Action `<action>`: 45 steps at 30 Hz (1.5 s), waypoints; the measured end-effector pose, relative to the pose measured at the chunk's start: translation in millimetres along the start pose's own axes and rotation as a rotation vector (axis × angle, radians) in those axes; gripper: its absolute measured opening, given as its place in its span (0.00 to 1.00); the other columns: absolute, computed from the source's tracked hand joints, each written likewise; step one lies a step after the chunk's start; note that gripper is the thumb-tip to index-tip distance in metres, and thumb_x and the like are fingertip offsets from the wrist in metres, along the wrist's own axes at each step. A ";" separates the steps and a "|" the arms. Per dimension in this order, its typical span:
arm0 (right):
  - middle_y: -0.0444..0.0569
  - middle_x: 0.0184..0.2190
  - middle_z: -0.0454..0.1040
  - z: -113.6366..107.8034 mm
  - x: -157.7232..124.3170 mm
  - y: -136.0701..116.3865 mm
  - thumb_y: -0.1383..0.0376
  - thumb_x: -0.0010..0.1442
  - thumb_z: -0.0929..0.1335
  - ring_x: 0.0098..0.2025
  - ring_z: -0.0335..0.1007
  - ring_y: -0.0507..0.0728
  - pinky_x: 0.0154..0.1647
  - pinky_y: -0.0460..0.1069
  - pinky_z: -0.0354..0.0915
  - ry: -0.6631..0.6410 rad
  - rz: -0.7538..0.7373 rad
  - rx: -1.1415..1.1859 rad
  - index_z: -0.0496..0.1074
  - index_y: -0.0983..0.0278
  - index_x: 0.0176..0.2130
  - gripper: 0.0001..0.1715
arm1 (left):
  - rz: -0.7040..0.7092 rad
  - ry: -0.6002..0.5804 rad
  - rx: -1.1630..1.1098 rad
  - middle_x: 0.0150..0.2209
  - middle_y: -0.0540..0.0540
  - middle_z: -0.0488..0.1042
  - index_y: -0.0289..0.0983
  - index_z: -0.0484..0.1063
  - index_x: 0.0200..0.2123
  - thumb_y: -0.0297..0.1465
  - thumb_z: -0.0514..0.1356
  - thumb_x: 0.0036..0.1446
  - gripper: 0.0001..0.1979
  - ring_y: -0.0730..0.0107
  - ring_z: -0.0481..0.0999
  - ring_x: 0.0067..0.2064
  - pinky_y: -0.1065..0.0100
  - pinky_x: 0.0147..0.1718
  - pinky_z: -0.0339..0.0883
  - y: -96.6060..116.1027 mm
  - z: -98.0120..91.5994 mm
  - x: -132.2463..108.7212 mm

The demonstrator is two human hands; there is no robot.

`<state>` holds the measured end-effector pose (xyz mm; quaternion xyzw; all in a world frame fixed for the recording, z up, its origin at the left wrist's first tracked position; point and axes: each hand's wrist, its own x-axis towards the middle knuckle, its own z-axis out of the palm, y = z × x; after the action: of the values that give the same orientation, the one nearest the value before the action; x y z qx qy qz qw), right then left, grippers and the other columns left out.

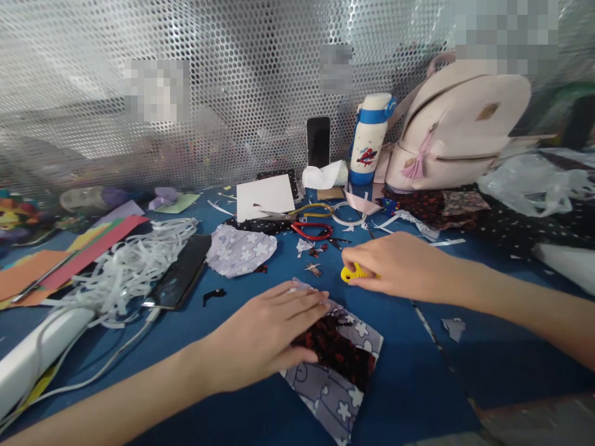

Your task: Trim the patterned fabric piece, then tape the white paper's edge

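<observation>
My left hand [274, 334] lies flat, fingers stretched out, on a grey-purple cloth piece with white flowers [325, 396]. Over its middle lies a dark black-and-red patterned cloth strip [341, 347], partly under the fingers. To the right, just above the table, my right hand [395, 269] is closed around a yellow plastic tool [352, 273] with a hole in its rounded end. The fingers hide the rest of that tool. Ahead lie scissors with a red and a yellow handle [311, 230], blades apart, and another flowered cloth piece [242, 251].
At left are a dark phone [181, 272] on a cable, shredded white strips [134, 266], a white power strip [41, 353] and coloured paper [93, 248]. Behind stand white card [264, 197], an upright phone [318, 142], a bottle [369, 139] and a backpack [455, 130] before a perforated metal panel [232, 93].
</observation>
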<state>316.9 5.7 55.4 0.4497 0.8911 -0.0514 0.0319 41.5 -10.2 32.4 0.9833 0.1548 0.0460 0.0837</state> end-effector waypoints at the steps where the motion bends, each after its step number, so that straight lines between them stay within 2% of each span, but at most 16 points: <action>1: 0.45 0.34 0.79 -0.4 -1.6 5.0 0.55 0.65 0.68 0.33 0.75 0.58 0.26 0.49 0.44 0.017 0.033 -0.054 0.68 0.61 0.39 0.12 | 0.013 -0.038 0.002 0.69 0.40 0.60 0.32 0.57 0.68 0.48 0.50 0.70 0.33 0.56 0.63 0.68 0.56 0.69 0.51 3.7 3.6 -3.1; 4: 0.49 0.37 0.77 2.5 -4.8 17.6 0.48 0.62 0.70 0.36 0.76 0.61 0.25 0.49 0.42 0.004 0.071 -0.180 0.68 0.63 0.40 0.21 | 0.029 -0.110 -0.016 0.71 0.38 0.53 0.30 0.51 0.70 0.54 0.49 0.67 0.41 0.56 0.54 0.72 0.56 0.71 0.42 8.8 10.9 -8.5; 8: 0.49 0.39 0.77 11.0 -3.7 23.4 0.50 0.63 0.68 0.36 0.76 0.61 0.24 0.49 0.42 -0.092 0.072 -0.197 0.68 0.63 0.41 0.19 | 0.019 -0.120 -0.093 0.73 0.42 0.48 0.34 0.46 0.72 0.52 0.49 0.68 0.39 0.60 0.49 0.74 0.56 0.72 0.30 9.7 13.3 -7.7; 13: 0.45 0.34 0.77 13.0 0.7 25.5 0.51 0.64 0.67 0.30 0.72 0.57 0.26 0.49 0.45 -0.057 0.000 -0.077 0.68 0.61 0.37 0.16 | 0.035 -0.100 -0.156 0.72 0.39 0.51 0.33 0.41 0.73 0.53 0.51 0.67 0.43 0.56 0.49 0.73 0.54 0.72 0.37 11.4 20.2 0.1; 16: 0.45 0.31 0.75 6.2 2.1 30.9 0.52 0.65 0.65 0.29 0.69 0.56 0.27 0.49 0.51 0.099 -0.015 0.075 0.67 0.61 0.37 0.15 | 0.025 -0.080 -0.150 0.71 0.36 0.55 0.30 0.39 0.73 0.55 0.52 0.65 0.47 0.53 0.51 0.73 0.53 0.71 0.42 15.7 21.8 2.5; 19: 0.45 0.26 0.71 -0.9 4.2 33.4 0.53 0.67 0.62 0.26 0.65 0.54 0.29 0.50 0.56 0.340 0.019 0.265 0.66 0.61 0.34 0.16 | 0.081 -0.073 -0.096 0.72 0.38 0.52 0.31 0.40 0.73 0.54 0.52 0.66 0.45 0.52 0.51 0.73 0.52 0.71 0.43 29.1 19.7 1.2; 22: 0.45 0.27 0.70 0.7 9.0 27.1 0.53 0.68 0.62 0.29 0.66 0.55 0.33 0.51 0.61 0.580 -0.026 0.517 0.66 0.61 0.32 0.17 | 0.167 -0.059 0.004 0.73 0.38 0.49 0.33 0.44 0.73 0.50 0.51 0.68 0.40 0.52 0.52 0.73 0.53 0.70 0.48 49.3 21.0 -3.2; 24: 0.47 0.33 0.72 8.0 13.1 19.3 0.54 0.68 0.64 0.34 0.69 0.56 0.38 0.51 0.64 0.722 -0.106 0.679 0.68 0.60 0.36 0.13 | 0.209 -0.025 0.089 0.72 0.40 0.52 0.35 0.48 0.72 0.42 0.50 0.72 0.32 0.55 0.55 0.72 0.55 0.69 0.52 60.5 25.9 -6.8; 26: 0.47 0.35 0.72 17.8 16.6 12.4 0.57 0.66 0.66 0.37 0.70 0.55 0.40 0.51 0.65 0.775 -0.174 0.753 0.69 0.60 0.37 0.09 | 0.227 0.030 0.146 0.71 0.42 0.57 0.39 0.55 0.70 0.36 0.50 0.72 0.25 0.59 0.60 0.70 0.56 0.67 0.56 66.2 32.3 -10.0; 29: 0.45 0.33 0.72 29.8 18.8 9.8 0.61 0.65 0.67 0.35 0.69 0.54 0.39 0.50 0.64 0.713 -0.203 0.758 0.69 0.60 0.36 0.06 | 0.225 0.115 0.124 0.69 0.44 0.61 0.41 0.67 0.62 0.36 0.52 0.72 0.19 0.62 0.65 0.67 0.56 0.67 0.57 64.5 40.0 -13.2; 32: 0.43 0.29 0.68 34.1 17.4 16.5 0.60 0.66 0.66 0.30 0.64 0.52 0.32 0.48 0.61 0.619 -0.161 0.812 0.67 0.61 0.34 0.09 | 0.226 0.185 0.088 0.66 0.44 0.67 0.39 0.73 0.55 0.33 0.55 0.70 0.14 0.63 0.68 0.65 0.55 0.68 0.55 57.5 42.7 -15.6; 38: 0.39 0.22 0.63 31.2 9.9 19.5 0.57 0.67 0.64 0.24 0.57 0.49 0.25 0.46 0.54 0.180 -0.049 0.873 0.66 0.63 0.33 0.14 | 0.259 0.375 -0.005 0.52 0.46 0.80 0.35 0.79 0.40 0.39 0.58 0.68 0.14 0.66 0.78 0.55 0.61 0.67 0.59 45.5 37.6 -23.6; 39: 0.39 0.22 0.63 30.2 9.1 16.0 0.58 0.67 0.64 0.23 0.57 0.49 0.25 0.46 0.54 0.165 -0.026 0.880 0.66 0.63 0.33 0.13 | 0.259 0.409 -0.025 0.49 0.46 0.81 0.34 0.79 0.39 0.38 0.59 0.68 0.14 0.67 0.80 0.52 0.63 0.67 0.60 43.8 35.2 -25.0; 41: 0.39 0.23 0.64 27.8 9.1 6.2 0.58 0.68 0.65 0.24 0.58 0.49 0.26 0.45 0.55 0.248 -0.002 0.897 0.66 0.63 0.33 0.13 | 0.259 0.432 -0.063 0.45 0.47 0.83 0.33 0.79 0.39 0.36 0.59 0.68 0.14 0.69 0.82 0.48 0.66 0.65 0.64 40.3 29.2 -27.3; 43: 0.39 0.24 0.65 26.6 11.8 -6.0 0.59 0.67 0.65 0.24 0.60 0.48 0.26 0.44 0.57 0.338 -0.018 0.939 0.67 0.63 0.34 0.11 | 0.257 0.413 -0.073 0.44 0.47 0.83 0.32 0.79 0.41 0.36 0.57 0.69 0.14 0.69 0.83 0.47 0.66 0.62 0.68 36.2 23.3 -28.6; 45: 0.40 0.26 0.68 28.5 16.6 -18.5 0.60 0.65 0.67 0.24 0.63 0.47 0.25 0.44 0.58 0.332 -0.072 0.998 0.68 0.63 0.36 0.08 | 0.245 0.394 -0.046 0.45 0.46 0.83 0.31 0.79 0.42 0.37 0.55 0.71 0.17 0.66 0.83 0.48 0.64 0.59 0.72 31.1 19.7 -29.1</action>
<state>292.5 4.6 26.5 0.3812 0.7664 -0.3985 -0.3295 25.5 -51.4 16.7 0.9647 0.0464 0.2503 0.0679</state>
